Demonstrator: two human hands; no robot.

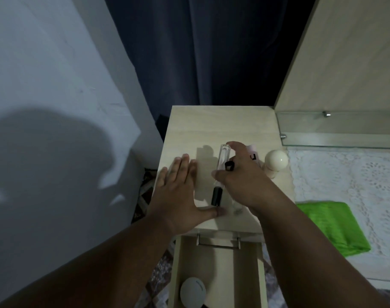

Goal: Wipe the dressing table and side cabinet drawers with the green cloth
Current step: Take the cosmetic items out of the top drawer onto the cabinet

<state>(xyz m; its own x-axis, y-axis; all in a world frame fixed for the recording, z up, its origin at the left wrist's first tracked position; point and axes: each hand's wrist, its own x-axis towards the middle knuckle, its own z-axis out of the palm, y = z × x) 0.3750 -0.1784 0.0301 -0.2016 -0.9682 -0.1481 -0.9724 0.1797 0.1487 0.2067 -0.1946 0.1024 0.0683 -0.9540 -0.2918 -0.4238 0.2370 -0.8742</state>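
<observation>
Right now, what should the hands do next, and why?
Probably lift the bottle off the cabinet top. The right hand grips it, the left hand lies flat beside it, and the cloth waits untouched.

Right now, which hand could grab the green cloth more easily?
Probably the right hand. The cloth lies on the lace mat on the right, just beside that arm. The left hand rests flat on the cabinet top, farther away.

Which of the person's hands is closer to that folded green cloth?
The right. The right hand is over the bottles on the side cabinet top, just left of the green cloth. The left hand lies flat further left, beyond the bottles.
</observation>
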